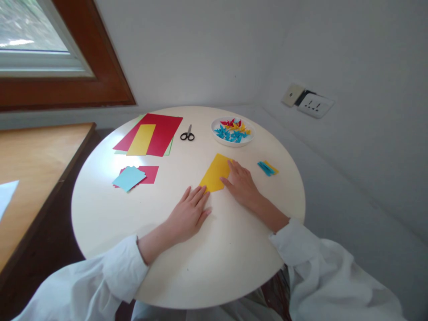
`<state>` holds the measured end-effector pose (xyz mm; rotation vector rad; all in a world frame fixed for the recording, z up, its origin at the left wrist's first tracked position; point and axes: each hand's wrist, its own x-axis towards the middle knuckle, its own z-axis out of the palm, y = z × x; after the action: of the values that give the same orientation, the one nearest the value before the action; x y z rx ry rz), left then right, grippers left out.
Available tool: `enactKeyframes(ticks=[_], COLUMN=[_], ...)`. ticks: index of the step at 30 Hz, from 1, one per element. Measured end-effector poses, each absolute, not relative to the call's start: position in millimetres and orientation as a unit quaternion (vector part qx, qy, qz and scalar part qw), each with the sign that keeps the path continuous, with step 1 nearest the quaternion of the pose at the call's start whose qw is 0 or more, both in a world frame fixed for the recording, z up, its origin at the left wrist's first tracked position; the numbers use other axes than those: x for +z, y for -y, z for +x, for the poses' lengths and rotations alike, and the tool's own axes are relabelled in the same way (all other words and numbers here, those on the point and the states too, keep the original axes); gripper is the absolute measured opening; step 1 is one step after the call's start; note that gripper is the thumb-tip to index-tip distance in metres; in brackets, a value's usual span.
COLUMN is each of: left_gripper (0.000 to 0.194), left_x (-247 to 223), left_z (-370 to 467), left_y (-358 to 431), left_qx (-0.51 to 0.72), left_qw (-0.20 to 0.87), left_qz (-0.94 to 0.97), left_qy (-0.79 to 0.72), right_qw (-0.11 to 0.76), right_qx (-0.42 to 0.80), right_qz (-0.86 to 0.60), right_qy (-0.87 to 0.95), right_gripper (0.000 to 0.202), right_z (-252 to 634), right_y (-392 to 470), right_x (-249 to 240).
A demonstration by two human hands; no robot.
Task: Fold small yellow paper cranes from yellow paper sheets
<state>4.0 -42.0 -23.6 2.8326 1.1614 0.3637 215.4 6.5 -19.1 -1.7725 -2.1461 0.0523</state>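
A piece of yellow paper lies on the white round table, turned at a slant between my hands. My left hand rests flat with fingers stretched out, its fingertips on the paper's lower left corner. On the paper's right side, the fingertips and thumb of my right hand press down with the fingers spread. Parts of the paper's edges are hidden under my fingers.
Large red sheets with a yellow strip lie back left. Nearer are light blue squares over red ones. Scissors lie at the back, beside a white dish of small folded paper shapes. Folded blue strips lie right.
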Motion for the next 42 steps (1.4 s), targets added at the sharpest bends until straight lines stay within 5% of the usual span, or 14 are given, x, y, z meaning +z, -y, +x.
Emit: enactKeyframes(ticks=[6,14,21,25,31,42], left_gripper=[0.045,0.029,0.051,0.020,0.015,0.004], left_x=[-24,-20,-17,-7,0,4], left_z=[4,1,-7,-7,-9,-7], left_y=[41,34,10,2,-1,-2], left_qx=[0.136,0.271,0.366,0.355,0.434,0.490], left_qw=[0.059,0.169,0.287,0.363,0.350,0.186], left_qz=[0.914,0.863,0.706,0.692,0.688,0.759], left_qy=[-0.379,-0.391,-0.534,-0.513,-0.464,-0.385], right_qw=[0.177,0.426,0.519,0.536,0.532,0.435], right_qx=[0.037,0.240,0.371,0.401,0.423,0.389], right_qz=[-0.630,-0.559,-0.481,-0.452,-0.478,-0.578], right_qy=[0.755,0.670,0.601,0.589,0.557,0.571], right_gripper=[0.055,0.043,0.042,0.049,0.090,0.044], right_z=[207,199,184,176,177,191], right_y=[-22,-20,-12,-5,-8,-1], right_x=[-19,-16,3,13,9,7])
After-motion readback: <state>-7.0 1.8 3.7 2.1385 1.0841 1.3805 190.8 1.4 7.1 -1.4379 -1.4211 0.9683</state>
